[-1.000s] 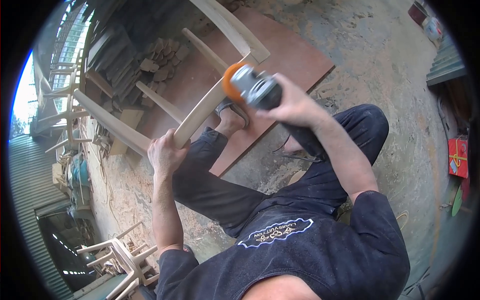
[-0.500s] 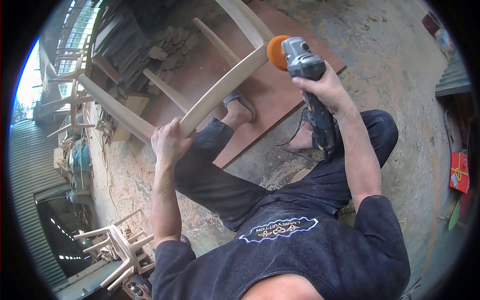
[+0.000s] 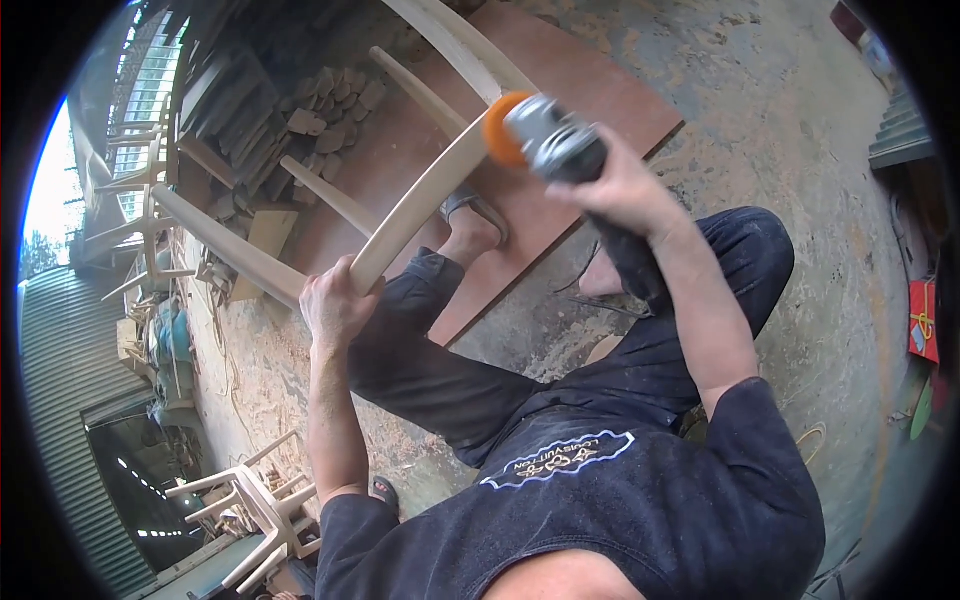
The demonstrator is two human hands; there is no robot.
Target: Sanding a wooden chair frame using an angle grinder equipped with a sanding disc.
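My left hand (image 3: 336,300) is wrapped round the near corner of a pale, unpainted wooden chair frame (image 3: 425,195), where a curved rail meets a leg. The frame stands tilted before me, its legs pointing away. In my right hand (image 3: 635,190) is an angle grinder (image 3: 557,138), blurred by motion. Its orange sanding disc (image 3: 508,128) is at the far right end of the curved rail, against or just over the wood; I cannot tell which. The dark grinder body hangs down toward my right knee, with its cord near my foot.
A reddish-brown board (image 3: 600,80) lies on the dusty concrete floor under the frame. Stacked wood offcuts (image 3: 330,115) are at the far left. More chair frames stand at left (image 3: 150,190) and lower left (image 3: 265,510). A red box (image 3: 923,320) is at the right edge.
My right hand has brought the angle grinder leftward and slightly down, so its disc now overlaps the rail's end. The chair frame has shifted a little to the left; my left hand keeps its grip.
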